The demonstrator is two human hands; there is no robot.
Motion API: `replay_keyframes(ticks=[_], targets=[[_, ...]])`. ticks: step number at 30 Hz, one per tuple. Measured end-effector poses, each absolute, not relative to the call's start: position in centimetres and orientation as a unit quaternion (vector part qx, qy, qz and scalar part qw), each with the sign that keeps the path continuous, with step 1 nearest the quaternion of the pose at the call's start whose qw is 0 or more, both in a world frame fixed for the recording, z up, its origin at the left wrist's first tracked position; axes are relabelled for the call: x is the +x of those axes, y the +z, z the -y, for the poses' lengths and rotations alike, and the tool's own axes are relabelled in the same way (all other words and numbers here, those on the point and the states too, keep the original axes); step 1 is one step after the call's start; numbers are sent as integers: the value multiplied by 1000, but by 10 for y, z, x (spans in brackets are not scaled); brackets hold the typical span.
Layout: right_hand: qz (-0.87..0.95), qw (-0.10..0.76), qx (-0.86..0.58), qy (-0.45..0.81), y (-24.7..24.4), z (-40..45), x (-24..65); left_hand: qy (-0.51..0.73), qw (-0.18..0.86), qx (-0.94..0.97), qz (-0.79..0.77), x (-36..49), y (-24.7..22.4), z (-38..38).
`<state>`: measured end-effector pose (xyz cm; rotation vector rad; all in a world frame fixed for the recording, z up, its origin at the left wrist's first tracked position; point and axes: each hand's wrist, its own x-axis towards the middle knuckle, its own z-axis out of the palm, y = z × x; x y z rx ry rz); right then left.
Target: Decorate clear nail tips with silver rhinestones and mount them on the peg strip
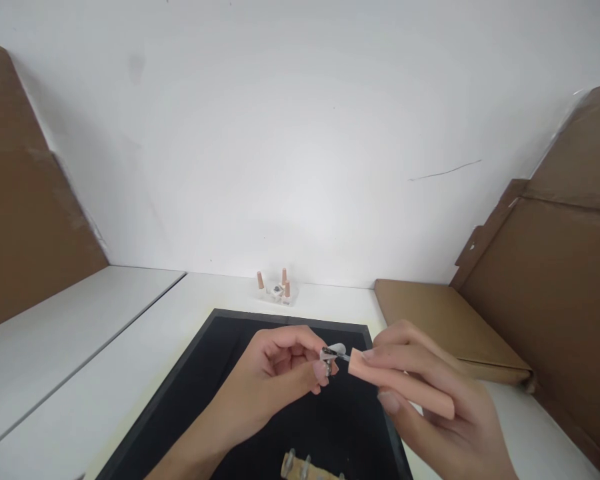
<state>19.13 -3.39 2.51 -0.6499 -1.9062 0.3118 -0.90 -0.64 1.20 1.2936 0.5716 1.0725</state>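
Note:
My left hand pinches a small metallic piece between thumb and fingertips. A clear false nail tip stands out from it. In my right hand is a nail polish brush, gripped by its long peach cap handle. Its bristle end points left and meets the nail tip or lies just in front of it; I cannot tell which. Both hands are raised over a black mat. Below them, at the bottom edge, a tan strip carries several clear pieces, partly cut off.
A clear holder with several peach-capped bottles stands by the white wall. Flat on the right of the white table lies a cardboard box. Cardboard panels rise at left and right.

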Motion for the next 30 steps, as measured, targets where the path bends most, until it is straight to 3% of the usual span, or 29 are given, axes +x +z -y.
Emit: replay_keyframes(ticks=[30], targets=[[813,517,-244,112,23,33,190,465,661,546,-220,-8,13,7]])
